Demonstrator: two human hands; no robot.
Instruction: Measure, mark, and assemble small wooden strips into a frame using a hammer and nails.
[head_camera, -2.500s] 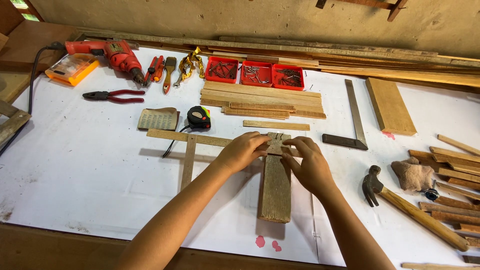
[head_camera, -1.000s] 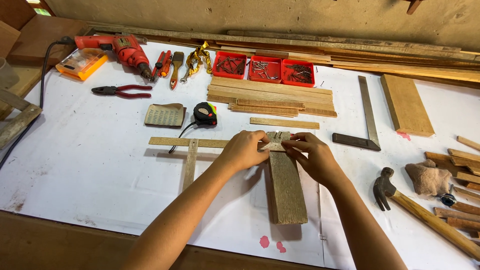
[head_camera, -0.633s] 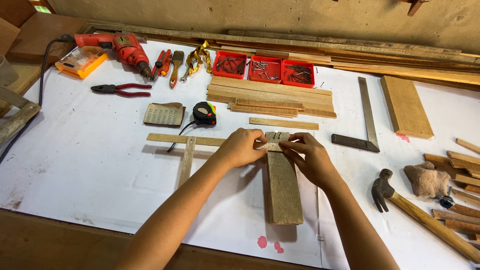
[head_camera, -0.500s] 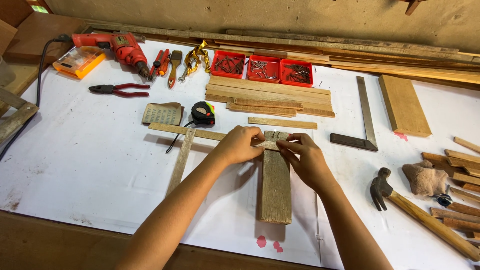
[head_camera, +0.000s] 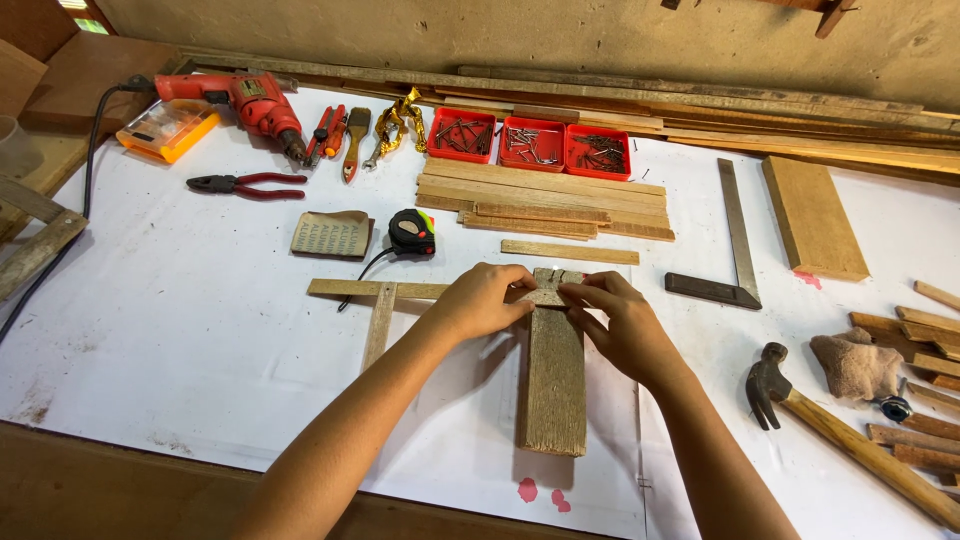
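A weathered wooden plank lies lengthwise on the white-covered bench, its far end under both hands. My left hand presses a thin wooden strip against the plank's far end. My right hand pinches the same strip from the right, fingertips meeting the left hand's over the plank top. A second thin strip runs toward me from the first, forming a T shape to the left.
Behind the hands lie a loose strip, stacked slats, three red nail trays, a tape measure and sandpaper. Try square and hammer sit right; drill and pliers left.
The hands stay on the strip at the plank's far end, with only small shifts of the fingers. The plank and T-shaped strips have turned slightly on the bench between frames.
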